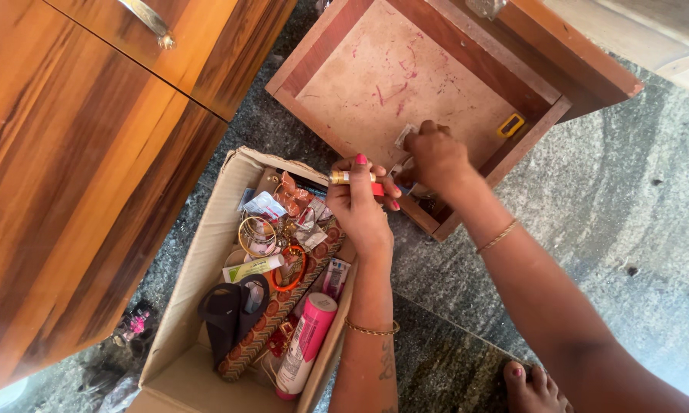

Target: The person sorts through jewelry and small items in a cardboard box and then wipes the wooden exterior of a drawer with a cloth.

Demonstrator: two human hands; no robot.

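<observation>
Fingers (375, 177) of both hands apparently pinch orange tube (357, 178) above cardboard box (207, 252).

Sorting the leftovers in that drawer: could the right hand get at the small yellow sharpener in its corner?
Probably yes. The right hand is already inside the drawer, and the yellow sharpener lies uncovered on the bare bottom beside the wall. Nothing stands between them, though the hand seems to hold small wrappers.

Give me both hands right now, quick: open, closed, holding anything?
Left hand: closed on a small tube with a gold cap, above the cardboard box.
Right hand: closed, reaching into the wooden drawer; cannot tell what it grips.
</observation>
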